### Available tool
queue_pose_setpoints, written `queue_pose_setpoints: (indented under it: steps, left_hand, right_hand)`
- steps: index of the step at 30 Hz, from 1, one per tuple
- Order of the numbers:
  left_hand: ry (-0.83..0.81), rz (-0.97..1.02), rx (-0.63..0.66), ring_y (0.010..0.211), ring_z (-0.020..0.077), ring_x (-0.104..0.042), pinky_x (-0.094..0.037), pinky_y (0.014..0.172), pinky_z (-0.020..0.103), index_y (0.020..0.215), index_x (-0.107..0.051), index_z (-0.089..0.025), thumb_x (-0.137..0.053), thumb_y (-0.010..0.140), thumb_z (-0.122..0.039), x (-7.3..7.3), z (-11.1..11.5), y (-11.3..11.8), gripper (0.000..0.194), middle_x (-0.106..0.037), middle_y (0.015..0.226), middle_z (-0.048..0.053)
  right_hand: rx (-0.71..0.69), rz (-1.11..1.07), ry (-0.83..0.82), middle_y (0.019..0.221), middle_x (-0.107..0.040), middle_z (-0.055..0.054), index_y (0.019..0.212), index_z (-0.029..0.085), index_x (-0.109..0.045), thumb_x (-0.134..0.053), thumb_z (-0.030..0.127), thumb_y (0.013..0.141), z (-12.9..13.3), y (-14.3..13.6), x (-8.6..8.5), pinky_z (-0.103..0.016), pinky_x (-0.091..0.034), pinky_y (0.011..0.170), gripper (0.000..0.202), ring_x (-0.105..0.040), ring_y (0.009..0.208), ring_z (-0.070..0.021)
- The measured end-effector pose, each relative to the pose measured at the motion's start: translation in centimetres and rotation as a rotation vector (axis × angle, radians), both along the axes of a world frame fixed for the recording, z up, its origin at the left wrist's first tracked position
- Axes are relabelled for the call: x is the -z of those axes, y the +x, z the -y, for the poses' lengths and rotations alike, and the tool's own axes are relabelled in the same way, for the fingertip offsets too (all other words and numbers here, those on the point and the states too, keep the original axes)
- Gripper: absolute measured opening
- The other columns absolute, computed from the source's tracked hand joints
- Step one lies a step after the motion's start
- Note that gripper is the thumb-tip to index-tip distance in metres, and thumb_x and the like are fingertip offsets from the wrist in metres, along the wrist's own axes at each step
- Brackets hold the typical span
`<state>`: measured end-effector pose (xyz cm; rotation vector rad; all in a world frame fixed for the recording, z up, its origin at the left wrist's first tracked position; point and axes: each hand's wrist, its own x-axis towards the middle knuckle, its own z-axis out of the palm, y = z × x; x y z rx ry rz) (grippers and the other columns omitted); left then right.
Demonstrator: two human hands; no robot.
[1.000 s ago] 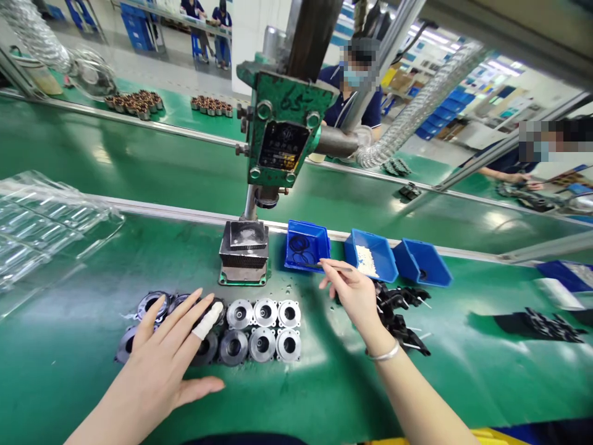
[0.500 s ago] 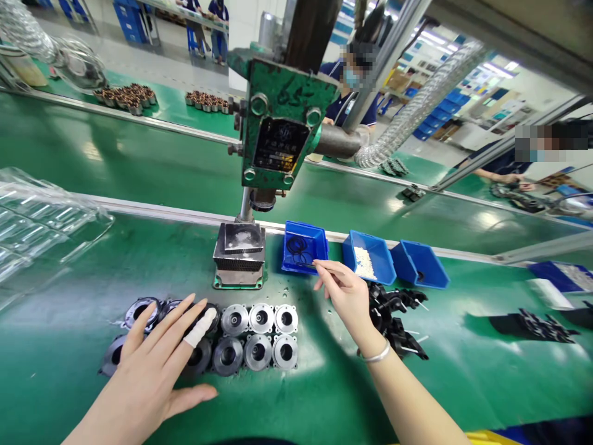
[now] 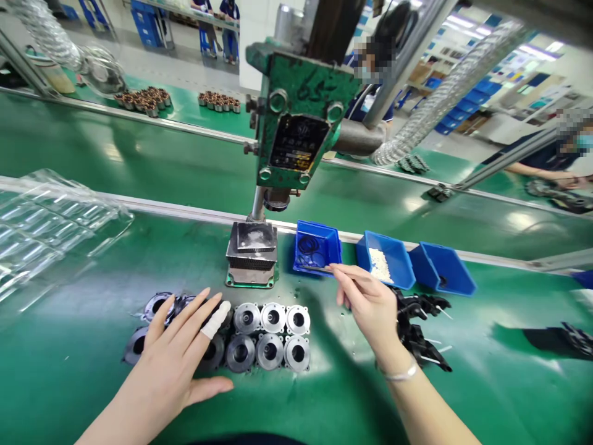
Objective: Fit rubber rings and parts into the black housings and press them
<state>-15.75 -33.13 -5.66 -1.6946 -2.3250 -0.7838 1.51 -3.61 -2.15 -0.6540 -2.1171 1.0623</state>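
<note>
Left hand lies flat and empty, fingers spread over the grouped metal housings on the bench, apparently steadying them, while right hand pinches a thin pick at the ring bin.

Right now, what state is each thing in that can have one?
left hand: open, fingers spread flat over the metal housings
right hand: grip shut on a thin stick, tip at the ring bin
metal housings: lying flat in two rows, holes up
ring bin: holds black rings
middle bin: holds white bits
right bin: nearly bare
press: ram raised off its block
</note>
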Motion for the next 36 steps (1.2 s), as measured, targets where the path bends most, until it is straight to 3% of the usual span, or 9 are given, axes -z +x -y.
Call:
queue_pose_setpoints:
  steps: [2, 4, 7, 9, 15, 20, 23, 29, 36]
  left_hand:
    - [-0.007, -0.006, 0.005, 0.136, 0.0349, -0.05, -0.009, 0.125, 0.051, 0.151, -0.039, -0.02, -0.062, 0.076, -0.078, -0.2, -0.1, -0.1, 0.097, -0.057, 0.144, 0.014]
    - [-0.031, -0.028, 0.023, 0.138, 0.035, -0.047, -0.007, 0.125, 0.051, 0.153, -0.035, -0.014, -0.061, 0.078, -0.076, -0.5, -0.3, -0.1, 0.101, -0.055, 0.145, 0.018]
    - [-0.076, -0.044, 0.07, 0.141, 0.0349, -0.044, -0.003, 0.125, 0.05, 0.15, -0.04, -0.014, -0.061, 0.075, -0.08, -0.8, -0.7, 0.1, 0.102, -0.052, 0.148, 0.018]
    - [-0.105, -0.046, 0.096, 0.142, 0.0358, -0.041, 0.001, 0.125, 0.05, 0.146, -0.047, -0.018, -0.062, 0.069, -0.084, -0.9, -0.8, 0.4, 0.102, -0.049, 0.151, 0.016]
    - [-0.16, -0.088, 0.118, 0.144, 0.0364, -0.038, 0.006, 0.124, 0.053, 0.141, -0.054, -0.02, -0.065, 0.067, -0.083, -0.5, -0.5, 0.6, 0.098, -0.05, 0.151, 0.014]
    - [-0.152, -0.084, 0.161, 0.143, 0.0357, -0.039, 0.006, 0.125, 0.053, 0.144, -0.049, -0.018, -0.061, 0.074, -0.081, -0.5, -0.1, 0.4, 0.095, -0.05, 0.151, 0.01]
    - [-0.152, -0.08, 0.196, 0.143, 0.0352, -0.038, 0.008, 0.125, 0.054, 0.145, -0.048, -0.016, -0.06, 0.077, -0.079, -0.4, -0.1, 0.3, 0.094, -0.05, 0.151, 0.007]
    - [-0.145, -0.089, 0.237, 0.143, 0.0356, -0.037, 0.009, 0.124, 0.057, 0.14, -0.053, -0.016, -0.059, 0.08, -0.077, -0.3, -0.2, 0.1, 0.086, -0.052, 0.15, 0.004]
    - [-0.135, -0.092, 0.236, 0.144, 0.0345, -0.037, 0.008, 0.124, 0.056, 0.138, -0.054, -0.017, -0.058, 0.082, -0.076, -0.2, -0.2, 0.1, 0.082, -0.054, 0.148, 0.005]
  right_hand:
    - [-0.12, -0.04, 0.02, 0.063, -0.068, 0.0, 0.101, 0.026, -0.077, -0.064, 0.021, 0.096, 1.6, 0.6, -1.3, -0.037, -0.06, 0.068, 0.015, -0.063, 0.052, -0.0165]
    - [-0.282, -0.064, 0.0, 0.072, -0.073, -0.001, 0.102, 0.027, -0.076, -0.061, 0.016, 0.096, 3.5, 0.8, -2.0, -0.036, -0.062, 0.065, 0.02, -0.064, 0.05, -0.0153]
    - [-0.493, -0.065, -0.066, 0.102, -0.075, -0.006, 0.108, 0.028, -0.075, -0.058, 0.012, 0.098, 6.1, 0.3, -1.9, -0.026, -0.06, 0.05, 0.026, -0.06, 0.044, -0.0089]
    - [-0.555, -0.074, -0.057, 0.107, -0.075, -0.007, 0.111, 0.027, -0.075, -0.057, 0.012, 0.098, 7.3, -0.4, -1.3, -0.025, -0.061, 0.053, 0.026, -0.063, 0.047, -0.0085]
    - [-0.499, -0.069, -0.037, 0.095, -0.077, -0.008, 0.103, 0.021, -0.077, -0.063, 0.012, 0.095, 8.0, -1.4, -0.4, -0.023, -0.06, 0.054, 0.018, -0.071, 0.066, -0.0145]
    - [-0.433, -0.084, 0.001, 0.088, -0.077, -0.006, 0.101, 0.021, -0.077, -0.064, 0.007, 0.092, 7.5, -0.7, -0.9, -0.029, -0.062, 0.068, 0.021, -0.074, 0.079, -0.019]
    - [-0.397, -0.09, 0.08, 0.095, -0.077, -0.006, 0.106, 0.023, -0.076, -0.063, 0.005, 0.092, 7.3, -0.6, -0.5, -0.031, -0.062, 0.075, 0.026, -0.074, 0.085, -0.0192]
    - [-0.495, -0.096, 0.177, 0.107, -0.075, -0.007, 0.115, 0.023, -0.072, -0.059, 0.004, 0.095, 7.3, -1.2, 0.5, -0.031, -0.064, 0.086, 0.03, -0.073, 0.095, -0.0179]
    - [-0.484, -0.086, 0.222, 0.107, -0.076, -0.007, 0.113, 0.022, -0.072, -0.059, 0.003, 0.094, 7.0, -0.9, -0.2, -0.028, -0.064, 0.085, 0.03, -0.073, 0.096, -0.0174]
